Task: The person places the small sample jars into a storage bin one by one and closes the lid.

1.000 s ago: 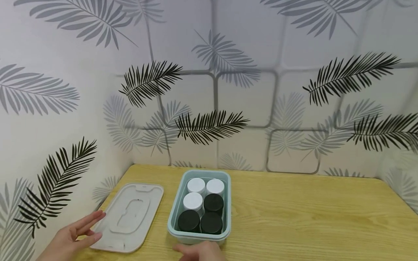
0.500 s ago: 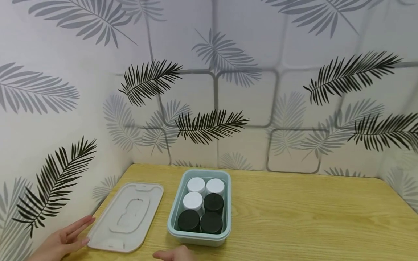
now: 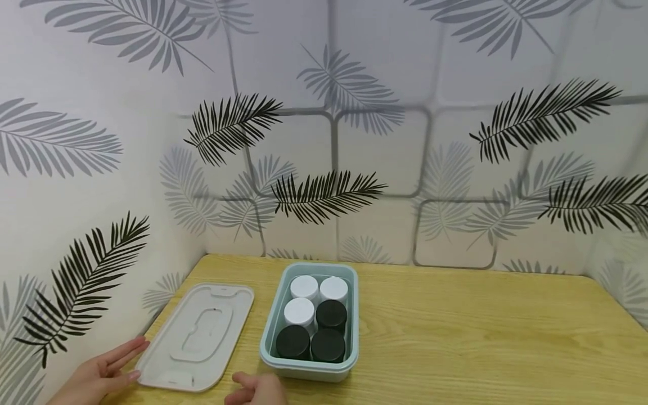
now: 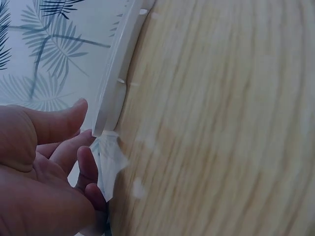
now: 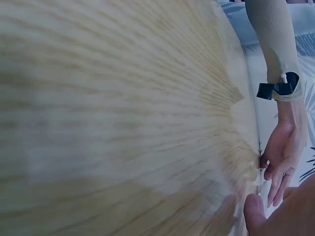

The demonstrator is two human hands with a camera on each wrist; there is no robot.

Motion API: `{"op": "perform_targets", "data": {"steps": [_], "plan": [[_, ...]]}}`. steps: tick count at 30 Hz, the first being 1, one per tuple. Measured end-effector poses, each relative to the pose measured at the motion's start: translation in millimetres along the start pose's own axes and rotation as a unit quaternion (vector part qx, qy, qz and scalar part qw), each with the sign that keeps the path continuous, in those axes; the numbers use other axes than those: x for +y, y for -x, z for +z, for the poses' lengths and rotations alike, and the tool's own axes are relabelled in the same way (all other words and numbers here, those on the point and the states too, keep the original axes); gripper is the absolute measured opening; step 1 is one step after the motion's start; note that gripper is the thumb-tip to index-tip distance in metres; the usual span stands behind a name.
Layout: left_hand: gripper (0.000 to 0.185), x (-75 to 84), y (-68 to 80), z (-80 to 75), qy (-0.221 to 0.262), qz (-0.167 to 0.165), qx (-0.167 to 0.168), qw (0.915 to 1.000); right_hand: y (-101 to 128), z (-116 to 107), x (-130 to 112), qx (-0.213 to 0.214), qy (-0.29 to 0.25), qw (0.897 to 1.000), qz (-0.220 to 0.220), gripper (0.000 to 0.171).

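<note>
Head view shows the right hand (image 3: 258, 389) has slid left, away from the box (image 3: 309, 363), fingers loosely apart, holding nothing. Left hand (image 3: 103, 372) stays open, fingertips just beside the lid's (image 3: 199, 337) near corner. That pale grey lid lies flat, beyond and between both hands, beside the box of jars (image 3: 311, 318).

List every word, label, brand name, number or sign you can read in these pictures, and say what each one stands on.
None: no readable text shows in any view.
Lid: plain, only a raised outline, no lettering.
Box: plain rim and walls.
Black caps and white caps of the jars: unmarked tops.
Wall: leaf pattern only.
Wrist views: too blurred for any small print.
</note>
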State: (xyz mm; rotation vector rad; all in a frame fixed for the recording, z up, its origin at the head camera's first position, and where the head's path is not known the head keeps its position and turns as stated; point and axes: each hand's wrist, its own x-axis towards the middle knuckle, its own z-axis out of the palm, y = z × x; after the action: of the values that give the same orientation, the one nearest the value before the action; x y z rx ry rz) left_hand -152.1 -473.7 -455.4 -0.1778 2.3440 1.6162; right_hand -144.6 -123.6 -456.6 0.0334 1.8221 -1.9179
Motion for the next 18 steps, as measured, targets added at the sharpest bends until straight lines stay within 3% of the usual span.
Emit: {"op": "perform_targets", "data": {"steps": [4,10,18], "plan": [[0.085,3.5,-0.3,8.6,-0.03,0.012,0.029,0.999,-6,5,0,0.018,0.027,0.999,-0.014,0.042],[0.079,6.3,0.0,15.8,-0.077,0.051,0.04,0.9949,-10,6,0,0.031,0.051,0.998,-0.022,0.045],[0.081,9.8,-0.4,16.8,-0.059,0.052,0.025,0.9966,-11,9,-3,0.039,0.02,0.999,-0.003,0.047]]}}
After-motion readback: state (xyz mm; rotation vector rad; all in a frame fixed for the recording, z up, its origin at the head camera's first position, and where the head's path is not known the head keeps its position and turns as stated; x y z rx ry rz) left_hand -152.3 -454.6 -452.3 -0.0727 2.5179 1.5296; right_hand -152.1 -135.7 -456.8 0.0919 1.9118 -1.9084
